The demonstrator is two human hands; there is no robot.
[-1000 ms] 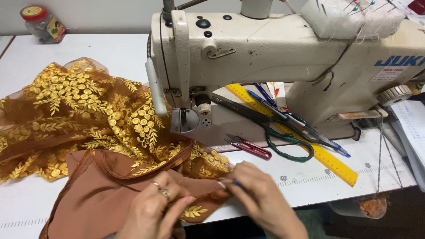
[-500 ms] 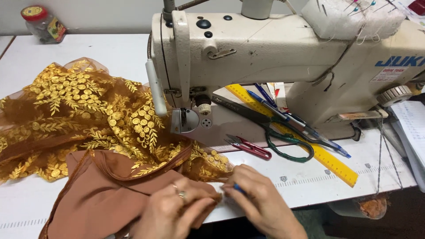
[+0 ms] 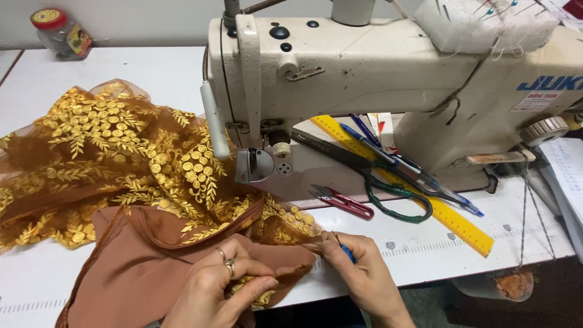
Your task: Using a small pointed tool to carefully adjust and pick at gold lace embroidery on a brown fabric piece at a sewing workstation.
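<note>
Fabric: gold-embroidered brown mesh (image 3: pixel 115 158) over plain brown lining (image 3: pixel 139 273); light, limp, likely snag-prone.
Left hand (image 3: pixel 225 285): fingers pinching the hem; best hold there.
Right hand (image 3: pixel 364 273): fingers pinching blue-handled seam ripper (image 3: pixel 344 248).

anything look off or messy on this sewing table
Nothing looks damaged or spilled. The yellow ruler lies slanted under the sewing machine arm, with pens and green-handled scissors piled across it. The left hand pinches the brown fabric; the right hand holds a small blue-handled tool.
</note>
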